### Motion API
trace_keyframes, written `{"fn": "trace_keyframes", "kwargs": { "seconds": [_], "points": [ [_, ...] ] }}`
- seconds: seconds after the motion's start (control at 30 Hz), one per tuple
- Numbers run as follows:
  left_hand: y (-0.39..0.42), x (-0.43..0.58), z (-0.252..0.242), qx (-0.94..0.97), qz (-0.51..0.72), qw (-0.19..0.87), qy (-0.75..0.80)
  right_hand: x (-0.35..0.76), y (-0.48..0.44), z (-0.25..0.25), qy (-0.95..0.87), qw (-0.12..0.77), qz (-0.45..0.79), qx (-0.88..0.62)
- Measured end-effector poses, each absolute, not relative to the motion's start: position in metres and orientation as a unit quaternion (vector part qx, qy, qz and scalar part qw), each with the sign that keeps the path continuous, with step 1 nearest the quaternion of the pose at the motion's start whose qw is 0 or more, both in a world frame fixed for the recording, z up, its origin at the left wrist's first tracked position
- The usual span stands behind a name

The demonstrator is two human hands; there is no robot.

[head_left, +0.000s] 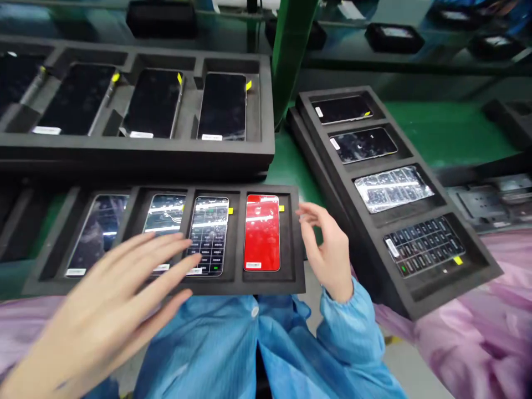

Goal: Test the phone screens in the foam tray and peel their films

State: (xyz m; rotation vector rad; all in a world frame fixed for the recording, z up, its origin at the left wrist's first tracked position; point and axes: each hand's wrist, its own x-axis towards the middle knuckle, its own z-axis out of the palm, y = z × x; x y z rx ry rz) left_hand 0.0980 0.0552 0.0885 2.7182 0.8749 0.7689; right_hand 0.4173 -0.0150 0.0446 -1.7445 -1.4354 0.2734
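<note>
A black foam tray [294, 238] lies in front of me with several phones in its slots. One phone has a bright red screen [262, 235]; beside it is a phone with a grid of menu tiles [211, 221]. My left hand [112, 310], slightly blurred, stretches over the tray's left half with fingers spread, partly covering the phones there. Nothing shows in it. At the tray's right edge is my right hand [328, 249], fingers loosely bent and apart from the thumb, holding nothing visible. Whether its fingertips touch the edge I cannot tell.
Behind stands a stacked foam tray [166, 148] of dark-screened phones with yellow tabs. Another stacked tray [386, 221] slants at the right, holding several phones. A green post [291, 55] rises between them. People in pink sleeves [457, 338] are close on both sides.
</note>
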Motion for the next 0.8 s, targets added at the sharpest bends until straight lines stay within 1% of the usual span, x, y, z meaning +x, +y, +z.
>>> {"fn": "trace_keyframes", "kwargs": {
  "seconds": [0.07,0.13,0.23,0.3,0.43,0.5,0.63,0.7,0.8],
  "points": [
    [0.048,0.098,0.046,0.931,0.235,0.088,0.266,0.406,-0.041,0.031,-0.564,0.414,0.094,-0.709],
    [0.045,0.096,0.012,0.920,0.248,0.084,0.292,0.394,-0.057,0.018,-0.581,0.396,0.090,-0.705],
    [0.037,0.088,-0.015,0.900,0.296,0.078,0.310,0.378,-0.069,0.005,-0.645,0.362,0.090,-0.667],
    [0.032,0.078,-0.020,0.896,0.320,0.051,0.303,0.370,-0.071,0.002,-0.685,0.343,0.071,-0.639],
    [0.028,0.058,-0.015,0.895,0.320,-0.009,0.310,0.364,-0.072,-0.001,-0.707,0.333,0.027,-0.623],
    [0.027,0.054,-0.013,0.893,0.320,-0.013,0.317,0.365,-0.070,-0.005,-0.697,0.337,0.008,-0.633],
    [0.026,0.064,-0.012,0.902,0.300,0.015,0.311,0.374,-0.057,-0.015,-0.643,0.354,-0.062,-0.676],
    [0.025,0.073,-0.010,0.906,0.294,0.028,0.304,0.381,-0.050,-0.014,-0.623,0.372,-0.055,-0.686],
    [0.026,0.084,-0.007,0.906,0.287,0.039,0.310,0.393,-0.038,-0.003,-0.608,0.382,0.019,-0.696]
  ]
}}
